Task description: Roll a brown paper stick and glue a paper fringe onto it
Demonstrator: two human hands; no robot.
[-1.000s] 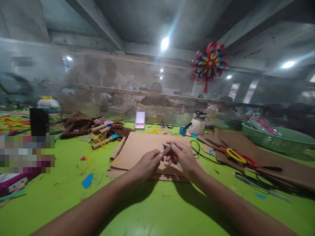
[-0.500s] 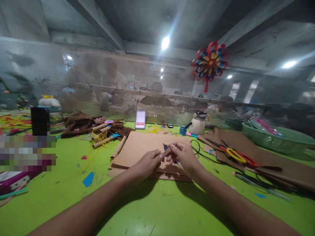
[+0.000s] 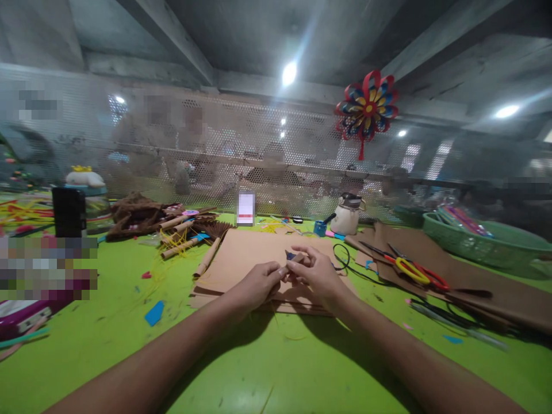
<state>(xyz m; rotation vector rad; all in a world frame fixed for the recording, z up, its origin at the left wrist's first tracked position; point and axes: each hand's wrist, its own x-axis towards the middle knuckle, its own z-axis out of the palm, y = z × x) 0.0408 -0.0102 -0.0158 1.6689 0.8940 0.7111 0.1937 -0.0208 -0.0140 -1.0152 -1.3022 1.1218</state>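
Observation:
Both hands meet over a stack of tan paper sheets [image 3: 248,248]. Between them is a small folded piece of brown paper [image 3: 295,261]. My left hand [image 3: 259,283] pinches its near end between thumb and fingers. The far end is in the grip of my right hand [image 3: 322,275], thumb and fingertips closed on it, with the index finger arched above. Just behind the fingers lies a dark blue tool with a pointed tip [image 3: 290,255], mostly hidden by my right hand. A black cord [image 3: 344,253] loops on the table to its right.
Scissors with red and yellow handles [image 3: 411,271] rest on brown sheets [image 3: 478,282] at right, before a green basket [image 3: 487,244]. Rolled paper tubes [image 3: 176,248] and yellow strands lie left. A blue pot [image 3: 319,228], a white jug [image 3: 345,217] and a phone [image 3: 245,208] stand behind.
My right hand's fingers have shifted slightly left along the brown paper piece, toward my left hand. The left hand keeps its pinch, nearly in place.

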